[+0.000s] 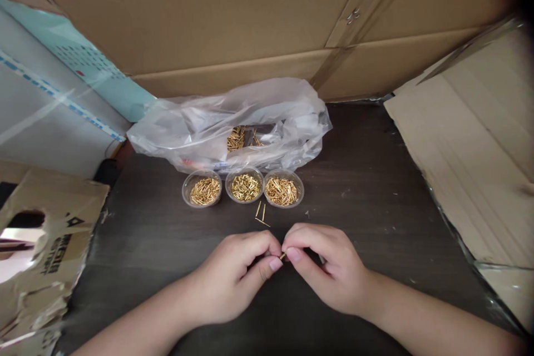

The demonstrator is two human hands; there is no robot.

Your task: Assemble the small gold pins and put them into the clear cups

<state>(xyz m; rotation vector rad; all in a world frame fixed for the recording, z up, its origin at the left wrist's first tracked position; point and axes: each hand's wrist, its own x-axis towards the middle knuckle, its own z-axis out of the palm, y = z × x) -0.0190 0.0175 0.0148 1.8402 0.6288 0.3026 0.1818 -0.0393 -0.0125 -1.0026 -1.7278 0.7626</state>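
My left hand [250, 270] and my right hand [323, 264] meet over the dark table, thumbs and forefingers pinched together. Between the fingertips shows a short bit of a small brass-coloured pin [283, 256]; both hands grip it, and most of it is hidden by the fingers. Just beyond lie three thin brass-coloured pins [263, 212], loose on the tabletop. Farther back, three clear round cups stand in a row: the left cup [184, 193], the middle cup [228, 192] and the right cup [301, 194], each holding many small brass-coloured pieces.
Behind the cups a translucent plastic bag [175, 128] lies spread open, with more brass pins [236, 139] inside. Cardboard walls [233, 16] enclose the back, and a cardboard panel [471, 150] leans on the right. A torn cardboard box [54, 245] stands at the left edge of the table [354, 178].
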